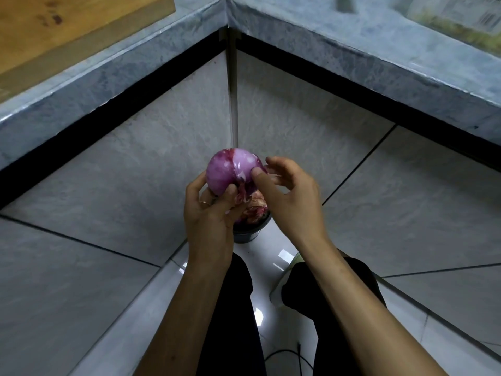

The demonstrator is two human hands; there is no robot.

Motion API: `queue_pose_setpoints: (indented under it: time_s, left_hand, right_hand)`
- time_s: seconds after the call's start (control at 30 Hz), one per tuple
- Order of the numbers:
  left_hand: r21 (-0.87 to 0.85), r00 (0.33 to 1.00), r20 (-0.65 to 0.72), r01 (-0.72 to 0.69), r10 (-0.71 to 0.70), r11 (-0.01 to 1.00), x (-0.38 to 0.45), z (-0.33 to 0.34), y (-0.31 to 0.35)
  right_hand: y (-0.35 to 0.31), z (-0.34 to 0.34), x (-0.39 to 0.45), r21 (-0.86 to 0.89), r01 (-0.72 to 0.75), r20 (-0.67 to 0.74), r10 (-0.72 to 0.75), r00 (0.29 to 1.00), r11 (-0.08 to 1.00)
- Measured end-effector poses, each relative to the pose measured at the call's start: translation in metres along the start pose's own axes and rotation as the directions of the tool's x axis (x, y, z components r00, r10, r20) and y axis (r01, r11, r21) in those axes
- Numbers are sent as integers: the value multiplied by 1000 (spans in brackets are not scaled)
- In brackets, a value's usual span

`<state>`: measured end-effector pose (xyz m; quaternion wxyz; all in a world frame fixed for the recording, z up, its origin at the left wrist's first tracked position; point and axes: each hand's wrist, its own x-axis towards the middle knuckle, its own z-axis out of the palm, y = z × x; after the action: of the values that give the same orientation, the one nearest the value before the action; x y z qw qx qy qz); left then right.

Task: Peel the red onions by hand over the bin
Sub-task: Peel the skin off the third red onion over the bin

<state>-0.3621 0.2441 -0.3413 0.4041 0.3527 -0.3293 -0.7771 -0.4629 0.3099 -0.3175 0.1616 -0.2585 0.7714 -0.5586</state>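
Note:
A mostly peeled red onion, shiny pale purple with a darker patch on top, is held in the middle of the head view. My left hand grips it from below, thumb against its lower side. My right hand pinches a thin strip of skin at the onion's right side with thumb and fingers. Loose reddish peel hangs under the onion. Directly beneath, a small dark bin holds onion skins; my hands hide most of it.
The bin stands on a glossy white floor in a corner of grey tiled walls. A grey stone counter runs along both walls above, with a wooden board at top left. My dark-trousered legs and a black cable are below.

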Motion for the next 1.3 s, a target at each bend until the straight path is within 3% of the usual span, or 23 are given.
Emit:
queue_pose_setpoints:
  time_s: [0.17, 0.27, 0.37, 0.47, 0.57, 0.67, 0.77, 0.87, 0.97, 1.07, 1.3]
  left_hand:
    - [94, 999, 28, -46, 43, 995, 0, -2, -5]
    - [138, 998, 45, -59, 53, 989, -2, -2, -6]
    - [136, 998, 48, -45, 39, 990, -3, -6, -7]
    - [60, 999, 38, 9, -11, 998, 0, -10, -9]
    - [-2, 998, 36, 55, -55, 998, 4, -16, -7]
    - [20, 990, 114, 76, -78, 997, 10, -22, -2]
    - [81, 978, 144, 139, -150, 987, 14, -20, 7]
    - [177, 981, 72, 164, -179, 971, 15, -11, 13]
    - [350, 998, 10, 62, -69, 935, 16, -5, 12]
    - [402, 999, -49, 15, 5, 916, 17, -5, 8]
    - [458, 994, -77, -35, 79, 888, 13, -5, 3]
  right_hand:
    - [12, 9, -3, 56, 142, -106, -135, 985, 988]
    - [12, 10, -1, -82, 288, -192, -299, 935, 954]
    - [12, 9, 6, -199, 299, -241, -342, 908, 933]
    - [12, 5, 13, -174, 248, -187, -279, 942, 953]
    - [9, -1, 16, -43, 129, -25, -130, 991, 991]
    - [11, -5, 18, 99, -26, 164, 10, 986, 995]
    - [13, -10, 20, 116, -79, 202, 54, 978, 990]
    - [12, -8, 15, 62, 30, 199, -41, 979, 998]
    - [13, -2, 7, -55, 246, 205, -230, 951, 968]
    - [13, 2, 4, -172, 420, 182, -390, 903, 891]
    - [14, 17, -1, -190, 389, 81, -380, 921, 902]
